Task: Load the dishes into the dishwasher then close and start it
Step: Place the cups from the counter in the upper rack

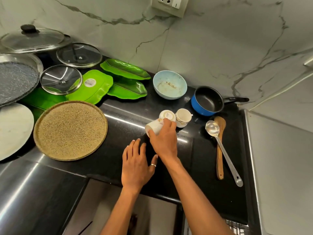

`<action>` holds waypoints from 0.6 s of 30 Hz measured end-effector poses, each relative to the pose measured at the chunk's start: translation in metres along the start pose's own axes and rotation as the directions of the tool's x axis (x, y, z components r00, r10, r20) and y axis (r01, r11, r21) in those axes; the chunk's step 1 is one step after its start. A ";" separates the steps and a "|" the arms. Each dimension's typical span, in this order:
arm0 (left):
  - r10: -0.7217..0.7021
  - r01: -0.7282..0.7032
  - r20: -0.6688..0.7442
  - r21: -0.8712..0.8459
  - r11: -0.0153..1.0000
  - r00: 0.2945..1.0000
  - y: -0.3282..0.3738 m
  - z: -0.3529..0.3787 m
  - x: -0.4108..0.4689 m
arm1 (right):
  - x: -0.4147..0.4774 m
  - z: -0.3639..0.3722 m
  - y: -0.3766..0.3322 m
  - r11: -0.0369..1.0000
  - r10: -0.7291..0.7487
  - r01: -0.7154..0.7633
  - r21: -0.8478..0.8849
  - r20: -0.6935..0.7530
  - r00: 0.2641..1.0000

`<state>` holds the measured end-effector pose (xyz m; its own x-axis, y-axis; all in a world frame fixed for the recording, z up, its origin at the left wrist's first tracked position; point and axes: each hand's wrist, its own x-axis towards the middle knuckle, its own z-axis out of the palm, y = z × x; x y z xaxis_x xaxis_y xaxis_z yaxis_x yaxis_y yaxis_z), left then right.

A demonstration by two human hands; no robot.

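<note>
Nearest me, at the bottom right edge, a strip of wire rack [237, 225] shows below the counter [118, 119]. I take it for the dishwasher basket, though too little shows to be sure. My left hand [137, 165] lies flat on the counter near its front edge, fingers straight and spread, holding nothing. Just beyond it my right hand [162, 141] reaches from above onto a white cup [153, 128], fingers and thumb curled round its body; the cup is tipped over with its mouth toward the left. It sits right against a second cup [166, 115] standing upside down, and a third cup [183, 117] lies tilted just beside that. I judge the step in hand to be lifting this cup clear for loading. To do it well I would firm the grip first, raise it straight up so it does not knock its neighbours, and keep the mouth down so it meets the rack ready. To the right a steel ladle [221, 150] lies across a wooden spatula [219, 160]. Farther back a blue saucepan [207, 100], a soiled pale bowl [169, 84] and green plates [125, 69] wait, so most of the loading is yet to do.
</note>
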<state>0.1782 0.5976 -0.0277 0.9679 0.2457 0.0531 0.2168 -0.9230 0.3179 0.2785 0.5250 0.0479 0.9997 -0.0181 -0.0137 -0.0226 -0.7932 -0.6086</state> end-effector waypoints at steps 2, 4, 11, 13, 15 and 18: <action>-0.001 0.001 -0.020 0.010 1.000 1.000 0.001 -0.001 0.000 | -0.003 -0.022 -0.001 0.843 0.199 -0.224 0.489 0.102 0.975; 0.005 -0.005 -0.029 0.022 1.000 1.000 0.002 -0.001 0.000 | -0.013 -0.050 -0.003 0.244 0.230 -0.383 0.891 0.330 0.915; 0.020 -0.019 -0.041 0.039 0.999 0.999 0.001 0.004 -0.001 | -0.041 -0.106 0.000 -0.434 -0.003 -0.436 0.788 0.482 0.876; 0.024 -0.023 -0.035 0.030 0.999 0.999 0.000 0.006 -0.001 | -0.041 -0.108 -0.001 -0.388 0.062 -0.447 0.806 0.507 0.859; 0.010 -0.011 -0.040 -0.010 1.000 0.999 -0.001 0.006 0.001 | -0.041 -0.111 0.001 -0.350 0.108 -0.457 0.817 0.520 0.847; -0.049 0.032 -0.076 -0.206 0.978 0.996 0.007 -0.006 0.019 | -0.042 -0.114 0.009 -0.355 0.190 -0.463 0.812 0.548 0.815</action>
<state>0.1970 0.5972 -0.0185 0.9437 0.3123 0.1091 0.2172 -0.8337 0.5077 0.2359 0.4496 0.1337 0.8102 0.1685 -0.5614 -0.4552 0.7843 -0.4215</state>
